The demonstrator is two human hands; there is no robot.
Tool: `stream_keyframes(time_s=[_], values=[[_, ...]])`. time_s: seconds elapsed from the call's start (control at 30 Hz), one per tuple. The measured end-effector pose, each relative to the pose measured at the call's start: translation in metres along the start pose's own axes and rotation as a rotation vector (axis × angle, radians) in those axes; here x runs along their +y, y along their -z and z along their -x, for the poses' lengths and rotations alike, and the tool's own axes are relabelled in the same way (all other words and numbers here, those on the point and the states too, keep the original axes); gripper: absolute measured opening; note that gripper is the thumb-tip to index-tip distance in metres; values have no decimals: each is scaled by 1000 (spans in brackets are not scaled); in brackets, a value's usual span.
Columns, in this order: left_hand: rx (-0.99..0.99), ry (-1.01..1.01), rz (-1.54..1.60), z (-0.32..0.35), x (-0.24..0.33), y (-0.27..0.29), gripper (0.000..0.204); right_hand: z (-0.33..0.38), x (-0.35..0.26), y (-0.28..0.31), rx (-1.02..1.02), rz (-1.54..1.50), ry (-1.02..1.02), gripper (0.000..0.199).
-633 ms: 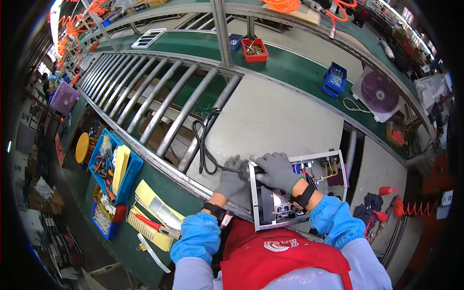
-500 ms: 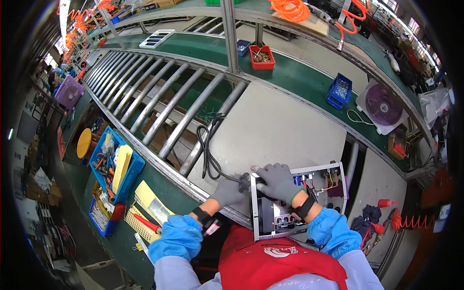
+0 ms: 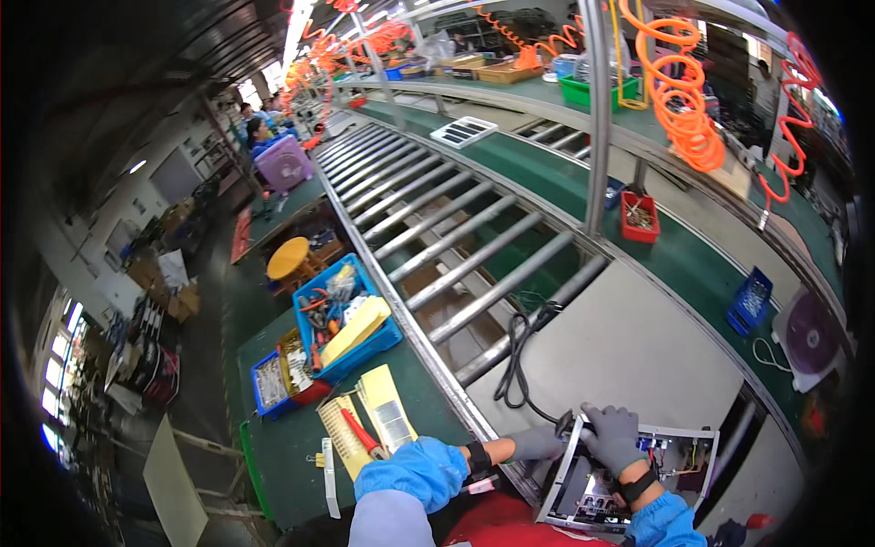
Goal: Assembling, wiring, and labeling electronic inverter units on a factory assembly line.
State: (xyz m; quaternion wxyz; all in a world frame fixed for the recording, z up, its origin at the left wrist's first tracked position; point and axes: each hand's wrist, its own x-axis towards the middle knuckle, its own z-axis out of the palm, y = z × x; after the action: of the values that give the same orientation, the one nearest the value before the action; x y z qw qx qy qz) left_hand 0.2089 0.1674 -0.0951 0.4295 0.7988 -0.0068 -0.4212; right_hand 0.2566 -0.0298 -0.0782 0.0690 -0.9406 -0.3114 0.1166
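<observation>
Two grey-gloved hands on my feed, both at one open metal chassis (image 3: 562, 469); it sits at the near edge of the grey board (image 3: 629, 351), right in front of the red apron (image 3: 510, 521), wiring and small parts visible inside. Left hand (image 3: 540, 444) is at the chassis's left side, by the end of the black cord (image 3: 516, 339); fingertips hidden, can't tell from here if it's gripping. Right hand (image 3: 612, 436) lies over the upper left corner, fingers bent across the frame; can't confirm a grip there either. Cord loops away over the board, plug end by the last of the steel rollers (image 3: 503, 286); green bench (image 3: 292, 456) to the left carries a blue tray (image 3: 374, 356) of tools, yellow sheets (image 3: 385, 401) and a red-handled tool (image 3: 360, 430) lying on them; red bin (image 3: 640, 234) of small parts beyond the board; orange coiled hose (image 3: 697, 146) hangs farther back.
</observation>
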Motion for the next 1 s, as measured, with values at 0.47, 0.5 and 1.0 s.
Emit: stream_keyframes(time_s=[0.47,0.5,1.0], values=[[142,-160,-9,-38,-37,-19,35,-4,3,-15,42,6,-23,46],[185,-217,-157,-41,-20,-18,41,-4,16,-22,25,-6,-111,43],[444,-710,-523,-97,79,-91,58,110,41,-37,601,-519,-347,28]])
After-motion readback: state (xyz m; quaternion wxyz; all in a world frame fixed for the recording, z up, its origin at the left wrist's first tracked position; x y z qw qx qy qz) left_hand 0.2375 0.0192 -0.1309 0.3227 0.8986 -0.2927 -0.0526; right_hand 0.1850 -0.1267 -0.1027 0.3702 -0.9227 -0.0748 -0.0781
